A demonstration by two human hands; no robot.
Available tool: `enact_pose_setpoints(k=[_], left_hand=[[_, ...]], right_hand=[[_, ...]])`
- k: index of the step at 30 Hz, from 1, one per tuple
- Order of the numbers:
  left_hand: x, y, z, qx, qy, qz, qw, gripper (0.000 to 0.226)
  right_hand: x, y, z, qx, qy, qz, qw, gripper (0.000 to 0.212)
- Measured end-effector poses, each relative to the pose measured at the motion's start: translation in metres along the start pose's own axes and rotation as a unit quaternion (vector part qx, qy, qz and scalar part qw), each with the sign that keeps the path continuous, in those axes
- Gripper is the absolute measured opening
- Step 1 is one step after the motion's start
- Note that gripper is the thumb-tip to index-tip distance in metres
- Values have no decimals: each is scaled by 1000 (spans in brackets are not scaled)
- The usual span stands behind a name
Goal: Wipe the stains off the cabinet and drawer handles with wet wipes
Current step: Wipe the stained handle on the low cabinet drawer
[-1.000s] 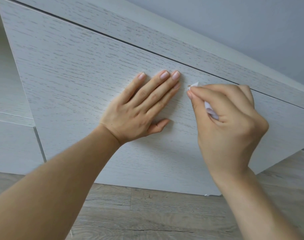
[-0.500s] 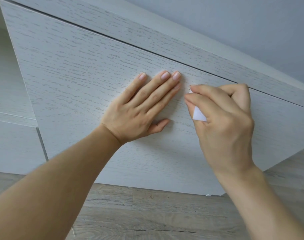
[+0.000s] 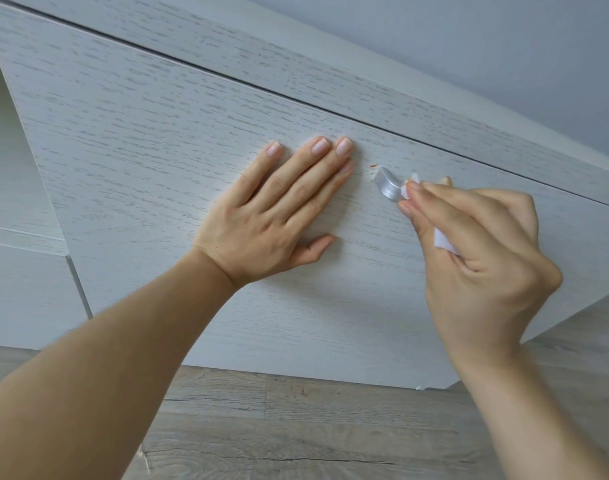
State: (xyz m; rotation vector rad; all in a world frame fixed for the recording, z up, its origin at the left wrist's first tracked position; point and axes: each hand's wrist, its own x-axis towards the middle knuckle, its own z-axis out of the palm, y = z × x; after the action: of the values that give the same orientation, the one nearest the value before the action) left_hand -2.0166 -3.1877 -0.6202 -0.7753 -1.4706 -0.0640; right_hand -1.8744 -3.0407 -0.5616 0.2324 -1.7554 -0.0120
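Observation:
A pale wood-grain drawer front (image 3: 157, 140) fills most of the view. A small silver handle (image 3: 386, 188) sticks out of it, with a few brownish specks (image 3: 373, 166) on the wood just above its left end. My left hand (image 3: 279, 216) lies flat on the drawer front, fingers together, left of the handle. My right hand (image 3: 476, 251) pinches a white wet wipe (image 3: 443, 242), and its fingertips press the wipe's tip against the handle's right end. Most of the wipe is hidden inside the hand.
The cabinet top edge (image 3: 365, 81) runs diagonally above the drawer, with a grey wall (image 3: 469, 39) behind. Another cabinet panel (image 3: 22, 289) lies to the left. A grey wood-plank floor (image 3: 313, 427) shows below the drawer.
My right hand has slid right and down, uncovering the silver handle that it hid before. The left hand has stayed flat in place.

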Motion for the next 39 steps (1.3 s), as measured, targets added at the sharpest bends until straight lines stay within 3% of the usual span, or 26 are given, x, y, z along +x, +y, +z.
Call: enact_pose_setpoints(k=[15, 18, 23, 28, 32, 39], left_hand=[[-1, 1, 0, 25, -2, 3, 1000, 77], [-1, 1, 1, 34, 1, 2, 999, 78], [-1, 0, 0, 38, -3, 4, 999, 77], [-1, 1, -1, 28, -8, 2, 1000, 77], [-1, 0, -5, 20, -25, 0, 999, 76], [8, -5, -36, -46, -135, 4, 990, 69]], right_hand=[[-21, 36, -22, 81, 12, 160, 984, 25], [-22, 34, -26, 127, 10, 250, 960, 29], [-19, 19, -26, 233, 42, 388, 891, 31], [-19, 11, -31, 183, 35, 376, 908, 30], [-19, 5, -37, 171, 14, 288, 942, 22], [11, -8, -33, 189, -71, 272, 941, 7]])
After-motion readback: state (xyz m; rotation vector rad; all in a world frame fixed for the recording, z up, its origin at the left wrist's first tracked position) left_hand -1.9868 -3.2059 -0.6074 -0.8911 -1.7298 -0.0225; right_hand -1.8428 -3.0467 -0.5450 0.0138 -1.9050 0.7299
